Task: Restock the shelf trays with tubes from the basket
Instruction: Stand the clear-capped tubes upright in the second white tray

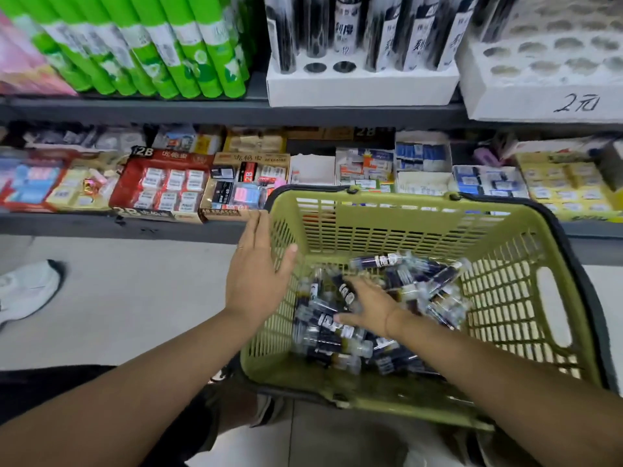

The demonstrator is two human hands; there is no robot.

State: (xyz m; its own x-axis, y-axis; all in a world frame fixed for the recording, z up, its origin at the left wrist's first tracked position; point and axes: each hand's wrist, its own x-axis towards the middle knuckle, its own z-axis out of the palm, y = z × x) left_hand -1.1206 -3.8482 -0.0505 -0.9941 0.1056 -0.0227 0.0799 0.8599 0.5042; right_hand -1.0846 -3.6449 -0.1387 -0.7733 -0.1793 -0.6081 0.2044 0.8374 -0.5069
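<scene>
A green plastic basket (526, 298) sits low in front of the shelves, with several clear tubes with dark contents (397, 264) piled in its bottom. My right hand (367, 305) reaches down into the pile, fingers spread over the tubes; its fingertips are blurred and partly hidden among them. My left hand (256, 267) is flat with straight fingers against the basket's left rim, holding nothing. On the upper shelf a white foam tray (360, 85) holds upright dark tubes and shows two vacant holes at its front. Another white foam tray (553, 62) to its right has many vacant holes.
Green rolls (161, 52) stand on the upper shelf at left. The lower shelf holds boxes of erasers (165, 183) and other small stationery. A white shoe (27, 288) is on the pale floor at left. My knees are below the basket.
</scene>
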